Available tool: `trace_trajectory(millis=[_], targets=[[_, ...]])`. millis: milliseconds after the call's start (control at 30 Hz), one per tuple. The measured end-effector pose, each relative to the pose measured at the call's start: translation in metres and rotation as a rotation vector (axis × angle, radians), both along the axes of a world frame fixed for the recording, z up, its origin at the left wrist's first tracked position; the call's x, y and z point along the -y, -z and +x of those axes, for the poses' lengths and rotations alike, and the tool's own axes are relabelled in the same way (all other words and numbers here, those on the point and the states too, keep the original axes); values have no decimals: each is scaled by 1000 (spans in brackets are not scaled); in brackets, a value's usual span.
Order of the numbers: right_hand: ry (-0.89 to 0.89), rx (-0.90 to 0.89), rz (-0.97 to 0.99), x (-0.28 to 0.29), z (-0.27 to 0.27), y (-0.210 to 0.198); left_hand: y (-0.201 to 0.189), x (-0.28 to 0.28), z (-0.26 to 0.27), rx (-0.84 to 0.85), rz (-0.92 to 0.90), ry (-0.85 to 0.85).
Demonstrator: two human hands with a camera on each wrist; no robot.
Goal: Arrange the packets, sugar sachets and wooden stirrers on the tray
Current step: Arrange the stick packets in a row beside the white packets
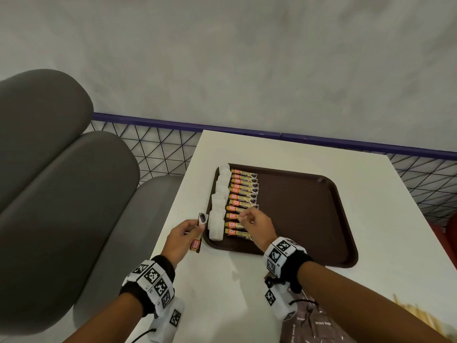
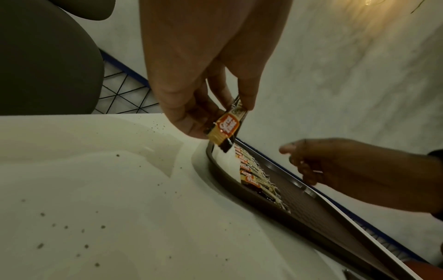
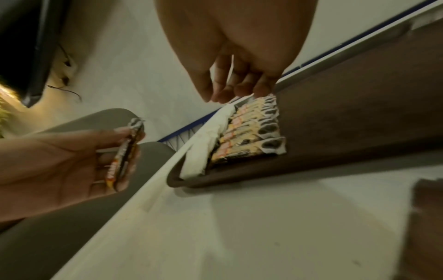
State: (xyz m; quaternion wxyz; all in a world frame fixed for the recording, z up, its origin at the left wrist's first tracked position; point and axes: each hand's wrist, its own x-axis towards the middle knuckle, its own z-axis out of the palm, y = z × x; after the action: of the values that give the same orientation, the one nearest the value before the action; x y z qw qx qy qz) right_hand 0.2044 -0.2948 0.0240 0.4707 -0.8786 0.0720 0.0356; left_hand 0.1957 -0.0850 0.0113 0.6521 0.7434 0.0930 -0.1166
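The left hand (image 1: 181, 237) pinches one coffee packet (image 1: 199, 231) between thumb and fingers, holding it above the counter (image 1: 247, 293) just beside the tray's near left corner, its printed orange end toward the person. The right hand (image 1: 257, 226) hovers over the near end of the packet row, fingers loosely curled with thumb and forefinger close together; whether anything sits between them I cannot tell (the right wrist view shows only bare fingertips (image 3: 239, 91) above the row).

The brown tray (image 1: 309, 219) lies on the white counter at about 12 o'clock from the hands. Along its left edge runs a line of white sachets (image 1: 218, 206), and touching that line on its right is a column of coffee packets (image 1: 243, 201), lying side by side from the far edge to the near edge. The rest of the tray is bare brown surface.

At about 5 o'clock from the right hand, near the counter's front edge, lie brown sugar sachets (image 1: 319, 323) partly hidden by the right forearm, with wooden stirrers (image 1: 418, 315) just beyond them at the frame's edge, blurred.
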Motion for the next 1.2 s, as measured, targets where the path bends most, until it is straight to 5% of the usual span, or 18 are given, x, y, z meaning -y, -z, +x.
trace_trajectory(millis=[233, 733, 933, 1200], targets=[[-241, 107, 151, -47, 1, -19, -6, 6, -4, 53, 59, 83], [-137, 34, 310, -23, -2, -24, -12, 0, -16, 23, 103, 119], [-241, 28, 181, -8, -11, -21, -12, 1, -17, 24, 98, 160], [27, -50, 261, 21, -1, -13, -15, 7, -11, 46, 1, 19]])
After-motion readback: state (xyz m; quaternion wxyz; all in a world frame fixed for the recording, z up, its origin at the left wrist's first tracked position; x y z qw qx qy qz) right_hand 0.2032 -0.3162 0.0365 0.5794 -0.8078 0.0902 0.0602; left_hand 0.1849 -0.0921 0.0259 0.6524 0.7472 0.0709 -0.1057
